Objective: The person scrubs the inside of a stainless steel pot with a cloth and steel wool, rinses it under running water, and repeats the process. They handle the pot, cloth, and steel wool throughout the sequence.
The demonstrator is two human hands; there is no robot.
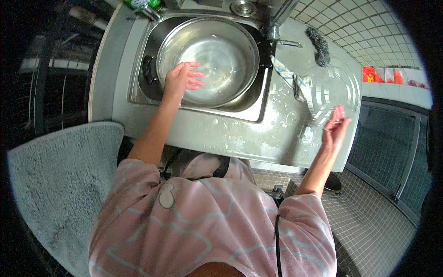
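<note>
A large round stainless-steel pan [238,83] with water in it sits in the sink [259,112], its black side handle towards the left. My left hand [181,81] is over the near left part of the pan, palm sideways, fingers apart and holding nothing. At the right end of the counter, my right hand [335,128] grips the near edge of a clear, round glass lid or dish [337,85]. A crumpled white and blue cloth [296,81] lies between the faucet [273,33] and the clear glass piece.
A dark scouring pad or mesh scrubber [318,46] lies at the back of the wet counter [221,135]. Green bottles [142,4] stand behind the sink's left corner. Red packets [377,75] rest on a ledge at the right. A grey fluffy mat or towel [65,187] is at the left.
</note>
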